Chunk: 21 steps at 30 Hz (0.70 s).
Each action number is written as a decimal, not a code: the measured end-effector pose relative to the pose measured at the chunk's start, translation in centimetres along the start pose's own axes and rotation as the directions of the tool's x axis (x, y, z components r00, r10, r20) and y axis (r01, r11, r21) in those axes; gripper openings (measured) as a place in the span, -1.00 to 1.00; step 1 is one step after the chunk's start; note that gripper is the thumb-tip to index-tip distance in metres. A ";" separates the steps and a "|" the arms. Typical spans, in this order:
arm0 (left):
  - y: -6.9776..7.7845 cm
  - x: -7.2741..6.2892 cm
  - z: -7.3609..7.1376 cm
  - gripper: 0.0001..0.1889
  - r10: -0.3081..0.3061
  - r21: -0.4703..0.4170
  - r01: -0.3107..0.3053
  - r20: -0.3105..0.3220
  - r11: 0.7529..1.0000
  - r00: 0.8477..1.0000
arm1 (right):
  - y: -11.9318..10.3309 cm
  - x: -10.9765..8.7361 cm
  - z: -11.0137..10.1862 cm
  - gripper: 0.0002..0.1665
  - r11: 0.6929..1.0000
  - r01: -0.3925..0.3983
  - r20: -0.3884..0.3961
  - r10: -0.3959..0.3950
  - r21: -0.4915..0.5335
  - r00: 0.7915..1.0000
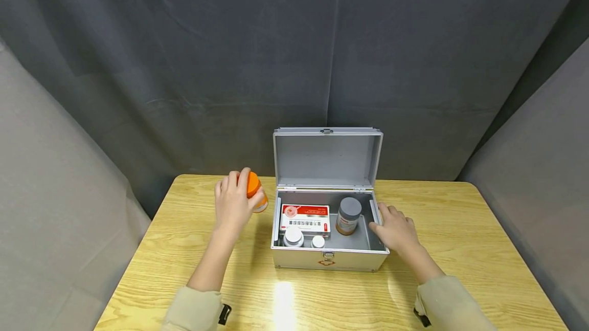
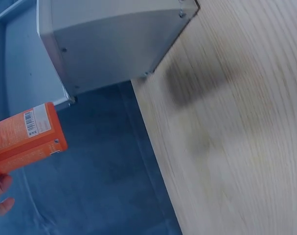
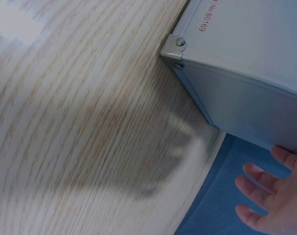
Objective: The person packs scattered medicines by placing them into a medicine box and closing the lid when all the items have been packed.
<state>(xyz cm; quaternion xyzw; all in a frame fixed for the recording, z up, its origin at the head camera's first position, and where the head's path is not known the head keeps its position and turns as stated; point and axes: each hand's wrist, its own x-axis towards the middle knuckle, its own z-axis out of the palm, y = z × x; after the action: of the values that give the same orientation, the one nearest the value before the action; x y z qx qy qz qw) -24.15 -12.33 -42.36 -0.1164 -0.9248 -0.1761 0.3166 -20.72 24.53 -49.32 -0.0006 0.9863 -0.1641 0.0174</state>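
Note:
An orange bottle [image 1: 261, 205] with a printed label is gripped by my left hand [image 1: 232, 203] above the table, left of an open silver metal case [image 1: 329, 258]. The left wrist view shows the bottle tilted, its barcode visible and my fingertips at one end. My right hand [image 1: 398, 228] rests at the right rim of the case, thumb over the edge and the other fingers loosely spread outside. Inside the case are a red-and-white medicine box [image 1: 305, 218], a grey-capped brown bottle [image 1: 348, 216], and two white-capped bottles, one larger [image 1: 293, 237] and one smaller [image 1: 318, 242].
The case lid [image 1: 328, 159] stands raised at the back. Under the case is a light wooden table [image 1: 184, 239]. A dark grey curtain [image 1: 230, 65] hangs behind its far edge, with pale cloth panels [image 1: 60, 208] at both sides.

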 end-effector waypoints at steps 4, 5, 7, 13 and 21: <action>1.2 0.1 0.1 -0.52 0.036 -0.008 -0.036 0.001 0.999 0.999 | 0.0 0.0 0.1 -0.23 1.000 -0.003 0.000 0.003 0.001 1.000; 1.5 0.1 0.2 -0.52 0.046 -0.009 -0.046 0.003 0.999 0.999 | 0.0 0.0 0.1 -0.24 1.000 -0.003 0.001 0.003 0.002 1.000; 2.1 0.1 0.4 -0.51 0.067 -0.008 -0.067 0.002 0.998 0.998 | 0.0 0.0 0.1 -0.24 1.000 -0.005 0.002 0.005 0.004 1.000; 3.6 0.1 0.9 -0.52 0.131 -0.014 -0.131 -0.004 0.991 0.991 | 0.0 0.0 0.1 -0.24 1.000 -0.002 -0.001 0.002 0.008 1.000; 5.5 0.2 1.5 -0.51 0.178 -0.032 -0.177 0.033 0.984 0.984 | 0.1 0.1 0.2 -0.23 1.000 -0.001 -0.007 0.001 0.007 1.000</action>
<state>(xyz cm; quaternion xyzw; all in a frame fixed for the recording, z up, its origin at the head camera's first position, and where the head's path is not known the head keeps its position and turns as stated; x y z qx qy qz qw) -23.32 -6.73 -41.92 -0.2059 -0.9135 -0.1586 0.3129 -20.82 24.58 -49.57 0.0004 0.9858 -0.1674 0.0138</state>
